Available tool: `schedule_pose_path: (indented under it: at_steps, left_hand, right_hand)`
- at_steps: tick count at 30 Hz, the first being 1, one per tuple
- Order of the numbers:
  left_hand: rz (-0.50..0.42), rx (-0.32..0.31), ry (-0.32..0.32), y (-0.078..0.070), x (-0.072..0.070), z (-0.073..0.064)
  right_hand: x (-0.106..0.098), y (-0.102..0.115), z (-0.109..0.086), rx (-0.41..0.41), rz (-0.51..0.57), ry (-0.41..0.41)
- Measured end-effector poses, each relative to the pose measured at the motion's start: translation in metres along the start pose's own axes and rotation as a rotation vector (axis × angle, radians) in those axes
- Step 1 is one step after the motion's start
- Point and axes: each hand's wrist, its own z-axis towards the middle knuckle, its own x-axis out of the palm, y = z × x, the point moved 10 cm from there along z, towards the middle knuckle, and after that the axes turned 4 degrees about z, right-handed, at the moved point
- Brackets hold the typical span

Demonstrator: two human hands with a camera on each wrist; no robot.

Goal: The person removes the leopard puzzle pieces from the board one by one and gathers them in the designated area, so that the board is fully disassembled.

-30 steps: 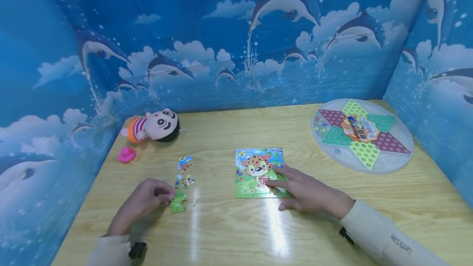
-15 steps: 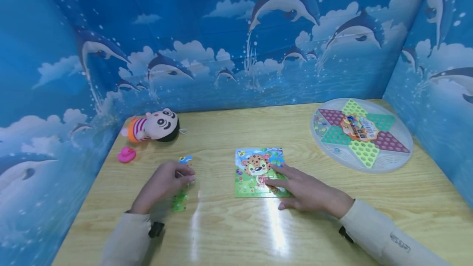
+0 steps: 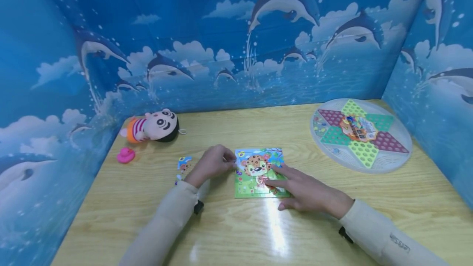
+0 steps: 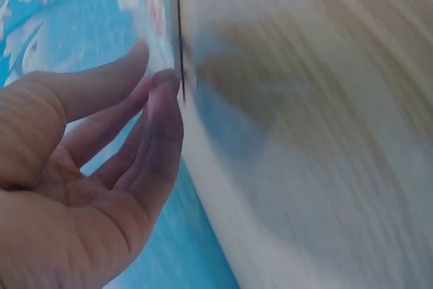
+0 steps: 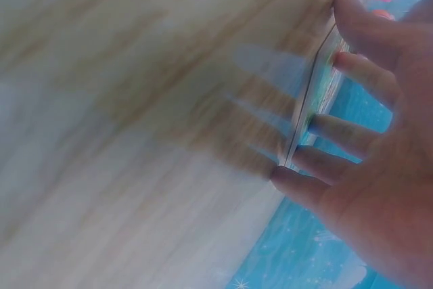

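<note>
Near: beige sleeves [image 3: 162,223], cut off at bottom, w/ black clips [image 3: 346,234] at the cuffs, over pale wood-grain bench [image 3: 229,237]. R hand [image 3: 308,192]: fingers spread wide, tips on right side of flat, square, multicolour leopard-picture jigsaw [image 3: 256,171]; no change vs 0.5 s ago. Jigsaw on bench approx mid-frame, same spot; its lower right is partly covered by R fingers. L hand [image 3: 214,161] now at jigsaw's left edge; 0.5 s ago it was at the loose pcs. Fingers bent, narrow gap to thumb; can't tell if a pc is btwn them, L wrist view too blurred.

Loose blue/green printed jigsaw pcs [image 3: 184,162] left of L hand, partly hidden by L forearm, count unclear.

Farther: small pink toy duck [image 3: 126,155], left. Behind it, panda plush [image 3: 157,125] lying down, pink-striped top, orange bottoms. Far right: round translucent disc [image 3: 363,153] w/ yellow/green/maroon star, label unreadable. Back: blue dolphin-print backdrop [image 3: 207,85], cut off at top.
</note>
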Motion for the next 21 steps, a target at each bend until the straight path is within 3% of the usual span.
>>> schedule_pose_path:
  at_steps: [4, 10, 21]
  left_hand:
    - [0.001, 0.016, -0.015, -0.014, 0.012, 0.013]
    - [0.021, -0.008, -0.026, -0.027, 0.022, 0.023]
    - [0.031, -0.077, -0.048, -0.029, 0.025, 0.026]
  right_hand:
    - [0.000, 0.000, 0.000, -0.009, -0.003, -0.004]
    - [0.000, 0.001, 0.001, -0.020, -0.013, -0.005]
    - [0.000, 0.000, 0.000, -0.009, -0.019, -0.001]
